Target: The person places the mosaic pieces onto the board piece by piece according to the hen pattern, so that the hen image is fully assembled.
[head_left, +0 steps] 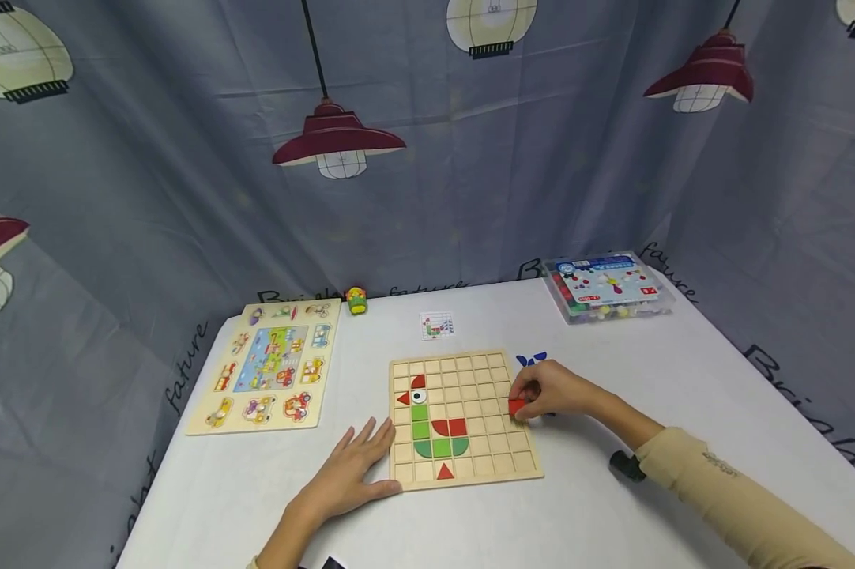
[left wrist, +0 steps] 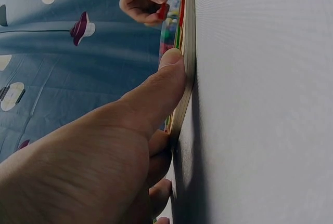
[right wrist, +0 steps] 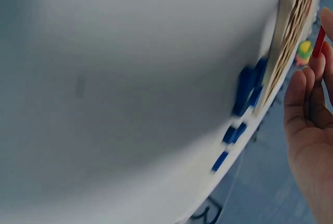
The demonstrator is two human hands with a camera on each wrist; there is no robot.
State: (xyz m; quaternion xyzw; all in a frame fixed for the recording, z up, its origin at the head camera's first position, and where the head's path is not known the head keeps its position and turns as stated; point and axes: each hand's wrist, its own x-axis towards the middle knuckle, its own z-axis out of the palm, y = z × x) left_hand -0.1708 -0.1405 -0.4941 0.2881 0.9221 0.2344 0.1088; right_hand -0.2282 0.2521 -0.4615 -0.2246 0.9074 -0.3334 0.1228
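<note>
One red piece is pinched in the right hand, near the right edge of the grid board — the left hand, fingers spread, touches its left edge.

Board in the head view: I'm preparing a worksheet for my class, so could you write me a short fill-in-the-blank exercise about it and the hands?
1. The piece in the right hand is coloured ____.
2. The hand with its thumb on the edge of the board is the person's ____ one.
3. The loose pieces on the table beside the board are coloured ____.
4. Directly below the eye lies a square coloured ____.

Missing words: red; left; blue; green.
</note>
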